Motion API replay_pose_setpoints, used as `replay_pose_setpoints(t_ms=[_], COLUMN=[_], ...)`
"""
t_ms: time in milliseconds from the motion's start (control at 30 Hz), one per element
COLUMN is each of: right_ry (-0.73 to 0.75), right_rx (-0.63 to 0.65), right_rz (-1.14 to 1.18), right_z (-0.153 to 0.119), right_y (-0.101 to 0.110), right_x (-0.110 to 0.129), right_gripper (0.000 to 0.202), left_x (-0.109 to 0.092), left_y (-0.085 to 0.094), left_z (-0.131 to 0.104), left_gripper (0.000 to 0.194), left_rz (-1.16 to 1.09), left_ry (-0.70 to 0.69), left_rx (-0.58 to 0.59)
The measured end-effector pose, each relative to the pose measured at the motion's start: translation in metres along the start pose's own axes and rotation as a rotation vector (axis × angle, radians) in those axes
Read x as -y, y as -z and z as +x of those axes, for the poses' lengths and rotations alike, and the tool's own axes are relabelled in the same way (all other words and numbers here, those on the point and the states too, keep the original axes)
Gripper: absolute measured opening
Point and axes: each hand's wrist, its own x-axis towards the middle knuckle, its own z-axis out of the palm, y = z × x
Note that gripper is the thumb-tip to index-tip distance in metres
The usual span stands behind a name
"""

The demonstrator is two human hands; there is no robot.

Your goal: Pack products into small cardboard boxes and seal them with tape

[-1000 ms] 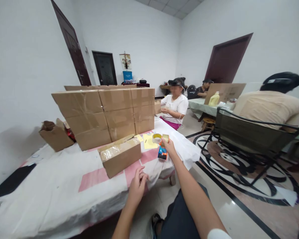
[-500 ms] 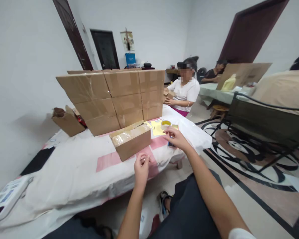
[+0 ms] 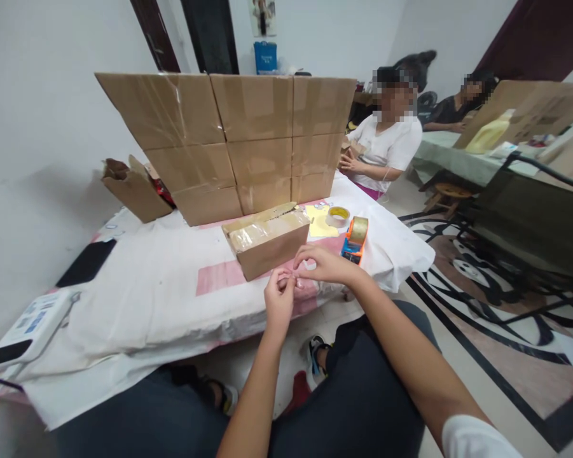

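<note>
My left hand (image 3: 279, 296) is closed in a pinch near the front edge of the table, around something too small to make out. My right hand (image 3: 320, 264) meets it from the right, its thumb and fingers pinched together at the left fingertips; what they hold is hidden. Just behind both hands lies a long cardboard box (image 3: 274, 251) with clear tape on top. Right of it are a yellow sheet (image 3: 319, 222), a roll of tape (image 3: 338, 215) and an orange and blue tape dispenser (image 3: 353, 245).
Stacked cardboard boxes (image 3: 260, 143) form a wall at the table's back. An open carton (image 3: 136, 194) leans at their left. A white device (image 3: 33, 327) lies at the left edge. A person in white (image 3: 388, 143) sits beyond the right side.
My right hand has moved left and down to meet my left hand. The tape dispenser is now uncovered. The view has tilted down, and everything appears larger.
</note>
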Motion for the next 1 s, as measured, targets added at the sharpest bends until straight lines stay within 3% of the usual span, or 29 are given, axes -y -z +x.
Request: replay_pose_setpoints(t_ms=[100, 233, 300, 367, 433, 467, 567, 633, 700, 800, 1000], right_ry=[0.034, 0.061, 0.068, 0.089, 0.124, 0.14, 0.142, 0.109, 0.075, 0.051, 0.003], right_rx=[0.0, -0.174, -0.265, -0.313, -0.31, -0.287, -0.16, -0.085, -0.062, -0.051, -0.09], right_rz=[-0.049, -0.133, -0.154, -0.16, -0.167, -0.175, -0.209, -0.21, -0.162, -0.068, -0.087], right_z=[0.008, 0.014, 0.019, 0.029, 0.045, 0.055, 0.087, 0.104, 0.116, 0.125, 0.132], right_y=[0.002, 0.019, 0.033, 0.048, 0.062, 0.067, 0.071, 0.063, 0.05, 0.032, 0.019], right_x=[0.004, 0.01, 0.014, 0.02, 0.026, 0.029, 0.034, 0.032, 0.025, 0.011, -0.011], right_gripper=[0.011, 0.015, 0.014, 0.015, 0.018, 0.019, 0.023, 0.022, 0.021, 0.019, 0.027], left_x=[0.001, -0.005, -0.018, -0.039, -0.063, -0.074, -0.095, -0.097, -0.095, -0.09, -0.088], left_y=[0.003, 0.014, 0.021, 0.029, 0.039, 0.045, 0.07, 0.091, 0.109, 0.123, 0.117], left_z=[-0.001, -0.002, 0.001, 0.012, 0.03, 0.042, 0.078, 0.094, 0.099, 0.093, 0.088], left_gripper=[0.021, 0.027, 0.019, 0.013, 0.017, 0.025, 0.057, 0.06, 0.06, 0.059, 0.055], left_rz=[0.027, 0.101, 0.289, 0.575, 0.843, 0.956, 1.279, 1.408, 1.46, 1.459, 1.371], left_ry=[0.032, 0.043, -0.104, -0.336, -0.511, -0.556, -0.58, -0.55, -0.558, -0.601, -0.617], left_rx=[-0.003, -0.066, -0.167, -0.278, -0.307, -0.269, 0.068, 0.267, 0.38, 0.402, 0.319])
